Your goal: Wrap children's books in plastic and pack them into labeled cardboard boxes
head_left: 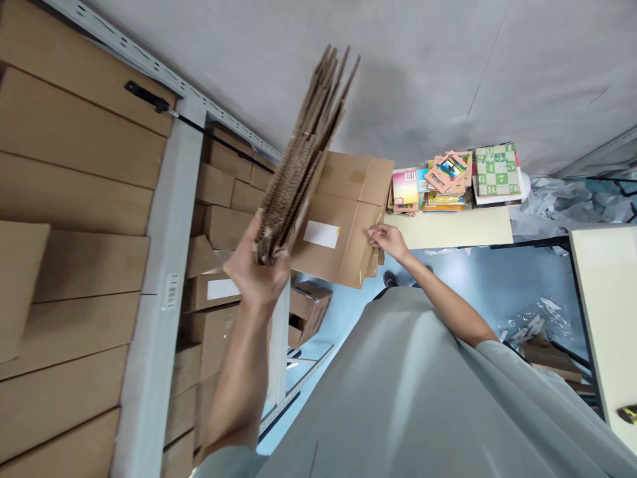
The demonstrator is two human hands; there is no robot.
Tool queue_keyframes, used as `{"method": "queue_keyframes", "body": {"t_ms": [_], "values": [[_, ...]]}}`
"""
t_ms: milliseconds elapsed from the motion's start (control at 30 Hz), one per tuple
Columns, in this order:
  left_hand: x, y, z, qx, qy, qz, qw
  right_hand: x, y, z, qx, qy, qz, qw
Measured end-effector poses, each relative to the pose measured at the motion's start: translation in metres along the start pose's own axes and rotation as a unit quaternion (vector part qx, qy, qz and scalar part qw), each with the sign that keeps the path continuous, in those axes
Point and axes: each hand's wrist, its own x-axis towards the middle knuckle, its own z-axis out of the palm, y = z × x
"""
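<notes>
My left hand (256, 269) is closed around the lower end of a thick bundle of flattened cardboard boxes (306, 149), which stands edge-on and fans out toward the wall. One flattened box with a white label (343, 219) hangs off the bundle's right side. My right hand (388, 240) pinches the right edge of that flattened box, fingers closed on the cardboard. My pale grey shirt fills the lower middle of the view.
A metal shelf rack (164, 265) at left holds several stacked cardboard boxes (74, 199). A cream table (452, 227) carries piles of colourful books (452, 179). Another table edge (604, 312) is at right. An open box (308, 312) and plastic wrap (532, 325) lie on the blue floor.
</notes>
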Motion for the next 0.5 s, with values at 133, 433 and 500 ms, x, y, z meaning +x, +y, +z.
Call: {"method": "queue_keyframes", "body": {"t_ms": [133, 433, 500], "values": [[0.008, 0.002, -0.003, 0.013, 0.087, 0.004, 0.996, 0.006, 0.009, 0.01, -0.146, 0.093, -0.004, 0.985], [-0.036, -0.034, 0.004, 0.019, -0.045, 0.114, 0.992, 0.017, 0.016, 0.011, -0.139, 0.087, -0.047, 0.985], [-0.049, -0.044, 0.008, 0.019, -0.107, 0.192, 0.975, 0.024, 0.01, 0.011, -0.059, 0.092, -0.044, 0.993]]}}
